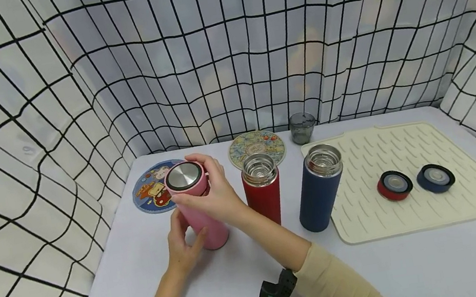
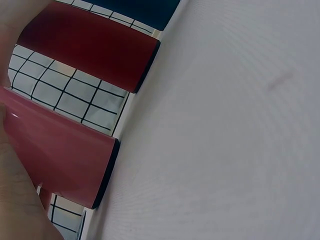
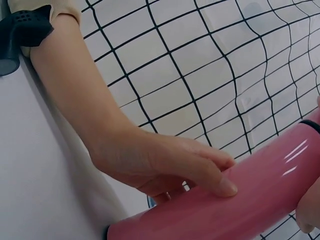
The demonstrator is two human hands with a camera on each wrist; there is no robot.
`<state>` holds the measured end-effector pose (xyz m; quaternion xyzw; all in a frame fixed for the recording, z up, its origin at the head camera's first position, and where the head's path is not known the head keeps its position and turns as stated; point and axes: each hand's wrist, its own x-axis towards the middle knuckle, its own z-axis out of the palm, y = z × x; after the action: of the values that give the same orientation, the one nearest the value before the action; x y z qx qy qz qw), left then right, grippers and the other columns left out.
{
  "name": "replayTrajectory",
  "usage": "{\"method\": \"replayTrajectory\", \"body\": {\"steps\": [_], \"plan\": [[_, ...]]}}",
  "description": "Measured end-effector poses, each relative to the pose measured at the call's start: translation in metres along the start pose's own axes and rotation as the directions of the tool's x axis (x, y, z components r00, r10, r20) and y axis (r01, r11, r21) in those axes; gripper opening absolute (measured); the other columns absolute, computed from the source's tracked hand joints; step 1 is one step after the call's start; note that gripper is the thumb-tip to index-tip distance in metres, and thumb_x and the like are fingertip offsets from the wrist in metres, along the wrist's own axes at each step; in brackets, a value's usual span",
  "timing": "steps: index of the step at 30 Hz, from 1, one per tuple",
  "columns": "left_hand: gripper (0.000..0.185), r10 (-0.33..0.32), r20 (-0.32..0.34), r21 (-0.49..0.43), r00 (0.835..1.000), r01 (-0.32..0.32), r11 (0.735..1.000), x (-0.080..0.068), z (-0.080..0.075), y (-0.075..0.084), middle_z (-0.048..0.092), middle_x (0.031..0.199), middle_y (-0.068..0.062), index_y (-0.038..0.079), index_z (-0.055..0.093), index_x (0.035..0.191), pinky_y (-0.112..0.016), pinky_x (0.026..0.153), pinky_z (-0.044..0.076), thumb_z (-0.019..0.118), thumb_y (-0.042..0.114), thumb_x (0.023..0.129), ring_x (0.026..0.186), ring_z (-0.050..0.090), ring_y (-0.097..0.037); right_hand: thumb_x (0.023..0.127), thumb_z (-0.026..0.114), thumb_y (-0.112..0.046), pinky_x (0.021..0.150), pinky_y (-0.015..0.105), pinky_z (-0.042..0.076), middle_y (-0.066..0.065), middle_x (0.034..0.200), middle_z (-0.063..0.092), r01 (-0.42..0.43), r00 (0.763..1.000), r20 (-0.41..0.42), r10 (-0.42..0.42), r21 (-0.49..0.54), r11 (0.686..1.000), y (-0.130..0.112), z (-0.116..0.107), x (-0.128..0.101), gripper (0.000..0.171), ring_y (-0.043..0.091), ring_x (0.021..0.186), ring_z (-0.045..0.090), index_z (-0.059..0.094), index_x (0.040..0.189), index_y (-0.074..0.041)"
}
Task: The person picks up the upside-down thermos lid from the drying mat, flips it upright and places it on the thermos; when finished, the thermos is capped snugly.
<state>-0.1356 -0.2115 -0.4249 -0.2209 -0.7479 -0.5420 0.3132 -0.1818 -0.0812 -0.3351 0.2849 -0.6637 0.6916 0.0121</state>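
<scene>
A pink insulated bottle stands upright on the table at the left, its pink lid with a brushed metal top set on its mouth. My right hand grips round the lid, thumb on the near side and fingers behind. Lower down, my left hand holds the body, its thumb lying along the pink wall in the right wrist view. A red bottle and a navy bottle stand lidless to the right, steel necks bare. In the left wrist view the pink bottle's base is close over the white tabletop.
On a cream ribbed mat at the right lie a red lid and a navy lid. Behind the bottles are a blue cartoon coaster, a patterned round coaster and a grey glass. Black netting surrounds the table.
</scene>
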Motion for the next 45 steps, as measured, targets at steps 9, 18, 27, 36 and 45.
{"method": "replayTrajectory", "body": {"steps": [9, 18, 27, 36, 45], "plan": [[0.060, -0.034, 0.017, 0.041, 0.999, 0.034, 0.999, 0.000, -0.001, 0.001, 0.052, 0.116, 0.003, -0.015, 0.034, 0.121, -0.014, 0.087, 0.041, 0.060, -0.012, 0.067, 0.101, 0.050, 0.002, 0.090, 0.049, -0.016, 0.102, 0.031, 0.031, 0.012, 0.135, 0.041, 0.044, 0.986, 0.150, -0.067, 0.147, 0.988, 0.006, -0.010, 0.000, 0.055, 0.015, 0.122, 0.039, 0.030, 0.141, -0.009], [0.061, 0.000, 0.003, 0.016, 1.000, 0.000, 1.000, 0.001, 0.000, 0.000, 0.047, 0.118, 0.017, -0.019, 0.034, 0.119, -0.013, 0.087, 0.041, 0.059, -0.014, 0.064, 0.101, 0.050, 0.003, 0.077, 0.071, -0.020, 0.083, 0.034, 0.044, -0.005, 0.118, 0.051, 0.010, 0.999, 0.038, -0.010, 0.017, 1.000, 0.006, -0.008, 0.001, 0.062, 0.013, 0.103, 0.045, 0.041, 0.131, -0.020], [0.062, -0.033, 0.007, 0.042, 0.999, 0.032, 0.999, -0.001, 0.000, 0.000, 0.052, 0.115, 0.007, -0.017, 0.034, 0.122, -0.014, 0.086, 0.042, 0.060, -0.012, 0.066, 0.100, 0.051, 0.002, 0.089, 0.044, -0.017, 0.103, 0.033, 0.029, 0.012, 0.139, 0.036, 0.059, 0.983, 0.165, -0.082, 0.144, 0.988, 0.006, -0.010, 0.003, 0.056, 0.016, 0.125, 0.033, 0.029, 0.142, -0.008], [0.060, -0.029, 0.018, 0.041, 0.999, 0.028, 0.999, -0.004, -0.004, 0.001, 0.050, 0.117, 0.008, -0.016, 0.033, 0.122, -0.014, 0.087, 0.041, 0.062, -0.010, 0.069, 0.102, 0.050, 0.001, 0.086, 0.061, -0.022, 0.088, 0.033, 0.039, 0.012, 0.121, 0.048, 0.077, 0.985, 0.143, -0.099, 0.154, 0.985, 0.009, -0.011, 0.003, 0.060, 0.015, 0.107, 0.044, 0.034, 0.137, -0.007], [0.061, -0.013, 0.010, 0.034, 1.000, 0.012, 0.999, -0.002, -0.002, -0.001, 0.051, 0.118, 0.008, -0.017, 0.034, 0.122, -0.015, 0.088, 0.041, 0.060, -0.012, 0.067, 0.102, 0.050, 0.001, 0.086, 0.051, -0.020, 0.102, 0.034, 0.031, 0.010, 0.139, 0.034, 0.072, 0.968, 0.224, -0.112, 0.181, 0.981, 0.006, -0.012, 0.004, 0.063, 0.015, 0.126, 0.032, 0.025, 0.143, -0.011]]}}
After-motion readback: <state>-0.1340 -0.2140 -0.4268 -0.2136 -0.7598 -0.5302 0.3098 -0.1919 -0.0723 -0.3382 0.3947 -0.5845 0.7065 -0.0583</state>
